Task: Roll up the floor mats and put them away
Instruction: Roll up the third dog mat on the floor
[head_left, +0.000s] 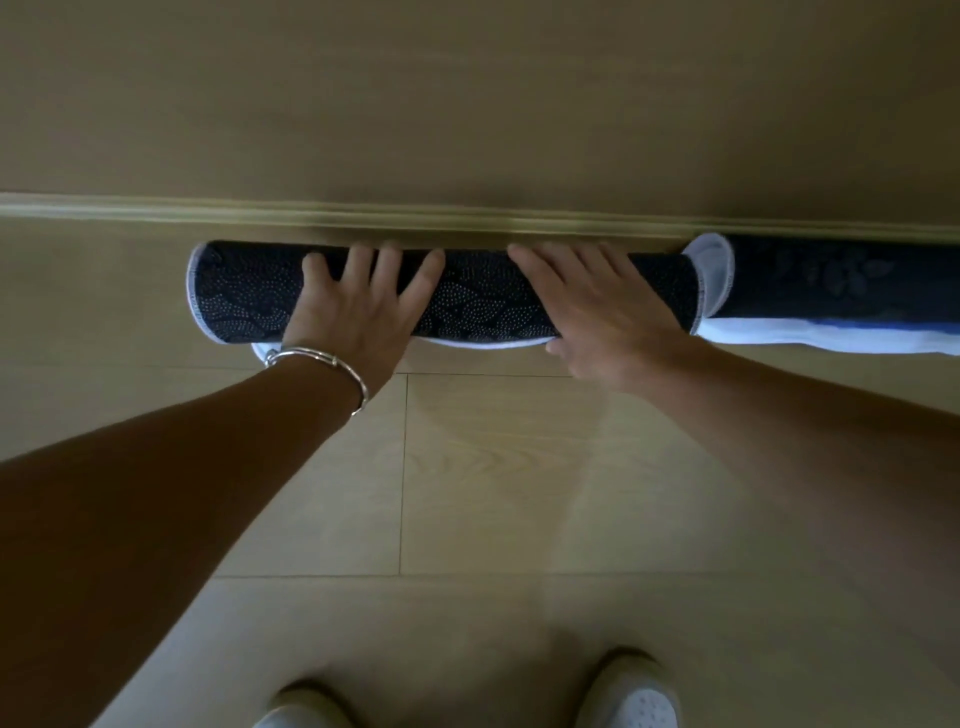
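Note:
A rolled-up floor mat (483, 299), dark with a white dotted backing and a white hem, lies on the wood floor against the baseboard. My left hand (358, 306) rests flat on its left half with fingers spread; a silver bangle circles that wrist. My right hand (597, 312) lies flat on the roll's right half, fingers apart. Neither hand closes around the roll. A second rolled mat (831, 283), dark with a faint leaf pattern and a white and blue edge, lies end to end with the first at the right.
A beige wall (467, 104) and its baseboard (467, 223) run across the view just behind the rolls. Light wood floor planks (493, 467) stretch toward me. My two feet in white slippers (628, 696) stand at the bottom edge.

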